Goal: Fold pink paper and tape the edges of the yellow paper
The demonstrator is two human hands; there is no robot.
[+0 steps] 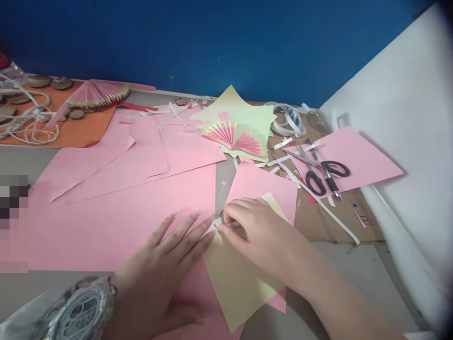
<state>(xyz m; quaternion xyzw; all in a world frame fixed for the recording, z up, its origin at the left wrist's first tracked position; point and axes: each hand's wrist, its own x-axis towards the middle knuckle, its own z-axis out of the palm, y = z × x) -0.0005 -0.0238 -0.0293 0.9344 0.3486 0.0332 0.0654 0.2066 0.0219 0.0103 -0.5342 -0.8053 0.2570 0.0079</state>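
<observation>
Head view: right hand (262,231) grip pinched on white strip (216,224), partly hidden; left hand (166,264) flat, fingers apart on yellow sheet (235,278).

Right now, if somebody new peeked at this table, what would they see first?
Probably the big pink paper sheets covering the table, with the left hand and right hand pinching a white strip at the edge of a pale yellow sheet near the front. Behind them lies a folded pink-and-yellow paper fan, and black-handled scissors rest to the right.

Pale yellow sheet (235,278), pink paper (116,222), black-handled scissors (320,172), blue wall (212,42), orange sheet (83,130)
</observation>
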